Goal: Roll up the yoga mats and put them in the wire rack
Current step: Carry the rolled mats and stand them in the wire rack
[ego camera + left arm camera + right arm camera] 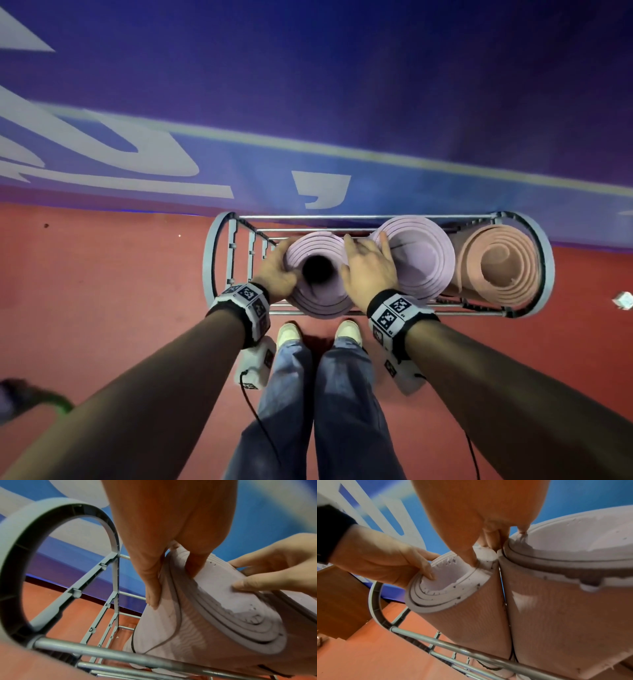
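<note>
The person stands over the grey wire rack with hooped plastic ends, which sits on the red floor against a blue wall. Three rolls stand upright in it: a loosely rolled lilac foam yoga mat at the left, a second lilac rolled mat in the middle touching it, and a peach rolled mat at the right.

The left hand pinches the left roll's rim, thumb on the inner layers and fingers curled round the outside. The right hand grips the same roll's right rim, thumb on the top edge and fingers tucked into the seam between the two lilac rolls.

The step appears to be seating this roll. Its core gapes wide, so it could spring open once released. It would help to press straight down with both hands, keep the outer flap trapped against the neighbouring roll, and slide the right fingers out upward to avoid dragging the middle roll.
</note>
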{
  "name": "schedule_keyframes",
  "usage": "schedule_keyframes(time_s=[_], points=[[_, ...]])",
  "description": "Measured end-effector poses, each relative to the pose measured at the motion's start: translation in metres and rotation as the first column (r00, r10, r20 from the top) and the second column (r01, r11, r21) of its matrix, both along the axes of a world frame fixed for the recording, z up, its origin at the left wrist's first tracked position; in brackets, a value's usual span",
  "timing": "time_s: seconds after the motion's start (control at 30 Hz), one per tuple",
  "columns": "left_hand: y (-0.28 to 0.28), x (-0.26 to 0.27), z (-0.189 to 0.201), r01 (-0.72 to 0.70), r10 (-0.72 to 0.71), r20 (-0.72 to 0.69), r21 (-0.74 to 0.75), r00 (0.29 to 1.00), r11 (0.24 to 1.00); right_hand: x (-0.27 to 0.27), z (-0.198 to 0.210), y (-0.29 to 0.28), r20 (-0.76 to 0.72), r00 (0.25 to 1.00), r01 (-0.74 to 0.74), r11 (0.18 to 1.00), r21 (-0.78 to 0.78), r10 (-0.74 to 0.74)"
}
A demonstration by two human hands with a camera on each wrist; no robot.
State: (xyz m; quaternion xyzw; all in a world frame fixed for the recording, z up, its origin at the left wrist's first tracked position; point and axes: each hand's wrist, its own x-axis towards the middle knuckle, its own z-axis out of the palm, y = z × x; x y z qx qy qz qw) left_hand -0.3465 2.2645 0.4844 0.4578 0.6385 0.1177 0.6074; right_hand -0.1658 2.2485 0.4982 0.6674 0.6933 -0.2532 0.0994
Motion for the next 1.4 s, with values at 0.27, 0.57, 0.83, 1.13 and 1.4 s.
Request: schedule_keyframes(time_s=[0.27,0.57,0.83,1.13,1.4], points=[[-0.007,0.008,0.019,-0.157,0.150,-0.082,-0.100,0.985,0.982,0.004,0.027,-0.001,-0.140,0.990,0.002,0.999,-0.041,-0.008],[-0.027,0.027,0.114,-0.147,0.143,-0.071,-0.053,0.987,0.988,0.014,0.134,-0.017,-0.286,0.913,0.298,0.954,-0.023,-0.292],[-0.022,0.063,0.233,-0.380,0.336,0.224,0.200,0.915,0.903,0.027,0.246,-0.021,-0.653,0.529,0.682,0.729,-0.053,-0.542],[-0.013,0.082,0.332,-0.269,0.028,0.498,0.419,0.867,0.867,0.032,0.334,-0.029,-0.908,0.190,0.865,0.501,-0.025,-0.373],[0.007,0.064,0.380,-0.124,-0.244,0.531,0.564,0.811,0.817,0.005,0.369,-0.028,-0.953,0.055,0.930,0.362,-0.060,-0.298]])
